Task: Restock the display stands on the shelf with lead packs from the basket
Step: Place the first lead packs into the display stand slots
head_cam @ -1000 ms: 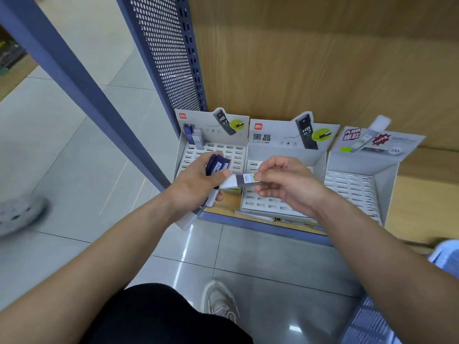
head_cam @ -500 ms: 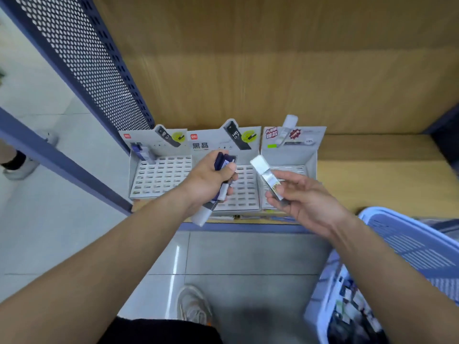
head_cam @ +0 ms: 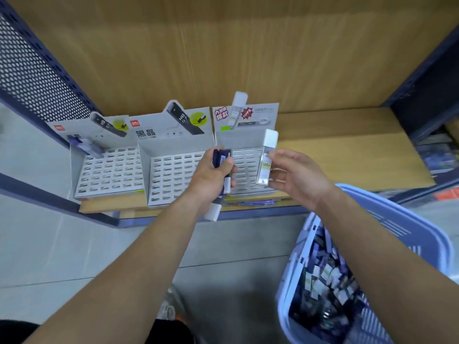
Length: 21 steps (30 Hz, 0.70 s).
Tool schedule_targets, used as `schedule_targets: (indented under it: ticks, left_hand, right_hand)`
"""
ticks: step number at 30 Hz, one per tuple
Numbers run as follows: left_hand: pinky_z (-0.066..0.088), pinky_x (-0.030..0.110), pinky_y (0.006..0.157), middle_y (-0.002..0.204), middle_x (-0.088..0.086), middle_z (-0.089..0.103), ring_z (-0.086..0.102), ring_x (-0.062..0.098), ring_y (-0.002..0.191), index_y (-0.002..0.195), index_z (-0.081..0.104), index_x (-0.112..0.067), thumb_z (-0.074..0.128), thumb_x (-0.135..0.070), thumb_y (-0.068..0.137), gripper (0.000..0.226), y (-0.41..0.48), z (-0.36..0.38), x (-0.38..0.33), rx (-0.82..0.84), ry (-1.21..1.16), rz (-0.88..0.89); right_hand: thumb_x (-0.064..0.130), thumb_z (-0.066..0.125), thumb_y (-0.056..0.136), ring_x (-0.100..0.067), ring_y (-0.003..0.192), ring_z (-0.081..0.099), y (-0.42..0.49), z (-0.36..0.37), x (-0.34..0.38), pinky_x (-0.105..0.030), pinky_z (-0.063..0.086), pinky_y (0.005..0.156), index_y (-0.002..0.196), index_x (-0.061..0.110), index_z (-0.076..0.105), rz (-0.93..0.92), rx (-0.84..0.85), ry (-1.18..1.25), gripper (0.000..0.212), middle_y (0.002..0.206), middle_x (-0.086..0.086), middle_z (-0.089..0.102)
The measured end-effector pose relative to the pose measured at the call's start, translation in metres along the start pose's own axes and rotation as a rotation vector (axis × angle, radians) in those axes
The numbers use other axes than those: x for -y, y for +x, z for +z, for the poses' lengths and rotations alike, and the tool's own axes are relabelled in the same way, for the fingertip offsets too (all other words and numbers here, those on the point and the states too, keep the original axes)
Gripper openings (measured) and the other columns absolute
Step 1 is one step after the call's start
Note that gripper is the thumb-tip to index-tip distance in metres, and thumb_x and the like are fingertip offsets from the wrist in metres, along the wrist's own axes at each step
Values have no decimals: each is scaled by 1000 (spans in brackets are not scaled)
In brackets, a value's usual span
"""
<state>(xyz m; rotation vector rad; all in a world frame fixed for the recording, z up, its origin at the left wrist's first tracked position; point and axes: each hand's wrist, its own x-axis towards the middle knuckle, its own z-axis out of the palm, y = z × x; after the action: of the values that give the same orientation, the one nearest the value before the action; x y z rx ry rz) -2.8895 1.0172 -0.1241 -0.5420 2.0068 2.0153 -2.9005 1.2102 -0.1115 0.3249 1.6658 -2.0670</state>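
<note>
Three grey slotted display stands sit side by side on the wooden shelf: left stand point(head_cam: 109, 175), middle stand point(head_cam: 171, 177), right stand point(head_cam: 246, 167). My left hand point(head_cam: 211, 177) grips a bundle of dark blue lead packs point(head_cam: 221, 157) over the gap between the middle and right stands. My right hand point(head_cam: 295, 177) pinches one clear, white-capped lead pack point(head_cam: 267, 160), upright over the right stand. The left stand holds a few purple packs point(head_cam: 85, 145) in its back left corner. A light blue basket point(head_cam: 387, 224) at lower right is full of lead packs.
A perforated metal panel point(head_cam: 32, 75) bounds the shelf on the left and a dark upright point(head_cam: 422, 78) on the right. Bare wooden shelf point(head_cam: 347, 155) lies right of the stands. Grey tiled floor point(head_cam: 74, 256) and my shoe point(head_cam: 167, 311) are below.
My view swung right, bringing the basket into sight. My right hand drew one clear pack from the bundle, turned it upright and carried it to the right stand. My left hand kept its bundle.
</note>
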Motion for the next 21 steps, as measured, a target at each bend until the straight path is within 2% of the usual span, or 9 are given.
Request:
schedule_targets:
  ticks: [3, 6, 8, 11, 13, 16, 18, 21]
  left_hand:
    - [51, 29, 53, 89, 4, 65, 59, 13, 56, 122, 53, -23, 52, -18, 106, 18, 12, -1, 8, -75, -17, -4]
    - [51, 26, 50, 95, 7, 64, 60, 15, 59, 126, 51, -21, 52, -18, 105, 21, 21, -6, 21, -158, 1, 8]
    - [48, 20, 44, 96, 7, 62, 59, 10, 60, 124, 50, -20, 52, -16, 105, 20, 23, -12, 29, -196, 24, 33]
    - [44, 13, 42, 108, 8, 61, 56, 8, 62, 138, 47, -14, 53, -13, 104, 34, 27, -20, 39, -216, 83, 46]
    - [45, 14, 43, 114, 10, 60, 55, 12, 63, 138, 47, -14, 53, -11, 104, 34, 32, -22, 44, -197, 96, 63]
    - [47, 21, 49, 101, 0, 59, 55, 12, 57, 124, 48, -22, 52, -8, 103, 26, 40, -20, 49, -154, 114, 94]
    - [49, 26, 52, 93, -4, 58, 55, 9, 52, 128, 48, -21, 52, -8, 103, 28, 46, -20, 54, -145, 122, 81]
    - [50, 25, 54, 97, -2, 58, 54, 12, 54, 138, 45, -20, 53, -9, 103, 38, 50, -22, 59, -152, 136, 58]
  right_hand:
    - [13, 68, 93, -18, 64, 62, 17, -4, 0, -36, 54, 68, 87, 14, 68, -114, -108, -152, 7, 77, -6, 70]
    - [12, 71, 91, -18, 61, 63, 48, 3, -2, -35, 57, 63, 91, 14, 64, -213, -172, -304, 7, 72, -4, 69]
    - [12, 71, 91, -22, 69, 70, 70, 13, -3, -36, 60, 66, 91, 14, 66, -253, -157, -412, 5, 75, -5, 71]
    - [13, 70, 91, -20, 79, 74, 100, 27, -8, -42, 61, 79, 90, 19, 69, -329, -135, -603, 7, 80, -3, 74]
    - [15, 70, 89, -11, 82, 71, 114, 31, -11, -41, 59, 84, 88, 26, 69, -402, -157, -737, 11, 81, 4, 73]
    - [14, 71, 89, -2, 81, 68, 126, 33, -17, -34, 57, 87, 90, 28, 70, -477, -195, -759, 15, 82, 8, 73]
    - [13, 69, 90, -3, 84, 69, 131, 34, -20, -34, 56, 89, 96, 23, 73, -496, -182, -744, 12, 87, 5, 75]
    - [13, 68, 91, -9, 87, 71, 135, 37, -24, -36, 56, 91, 104, 18, 74, -499, -155, -752, 16, 89, 2, 76]
